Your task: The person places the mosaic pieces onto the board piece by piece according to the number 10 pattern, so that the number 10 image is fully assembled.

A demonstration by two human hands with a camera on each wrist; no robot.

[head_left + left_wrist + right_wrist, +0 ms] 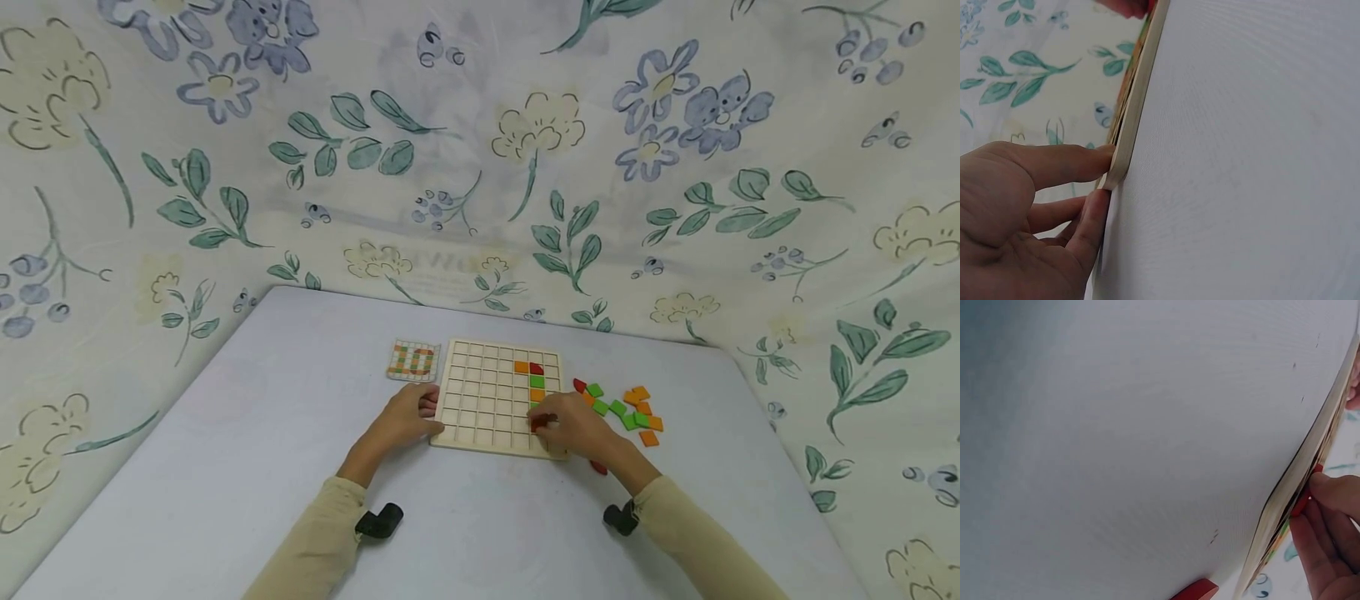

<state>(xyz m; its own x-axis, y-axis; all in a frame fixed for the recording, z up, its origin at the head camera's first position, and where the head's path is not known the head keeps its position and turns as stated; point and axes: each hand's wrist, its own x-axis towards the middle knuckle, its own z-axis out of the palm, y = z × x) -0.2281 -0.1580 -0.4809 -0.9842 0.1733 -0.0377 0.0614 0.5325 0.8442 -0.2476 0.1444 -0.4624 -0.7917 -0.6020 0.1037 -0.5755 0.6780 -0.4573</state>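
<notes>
A wooden grid board (480, 396) lies on the table. A column of tiles stands in its right part, among them an orange square (521, 367), a red rounded piece (536, 368) and a green square (537, 381). My left hand (405, 415) holds the board's near left corner, thumb (1079, 164) against the front edge and fingers along the left side. Over the lower right squares, my right hand (576, 423) pinches a red tile (1301, 501) between thumb and fingers, at the board's surface. The fingers partly cover the tiles beneath in the head view.
A small pattern card (413, 361) with coloured squares lies left of the board. Loose orange and green tiles (630, 410) are scattered to the right. One red piece (598, 467) lies near the right forearm. Behind the table hangs a floral cloth (480, 167).
</notes>
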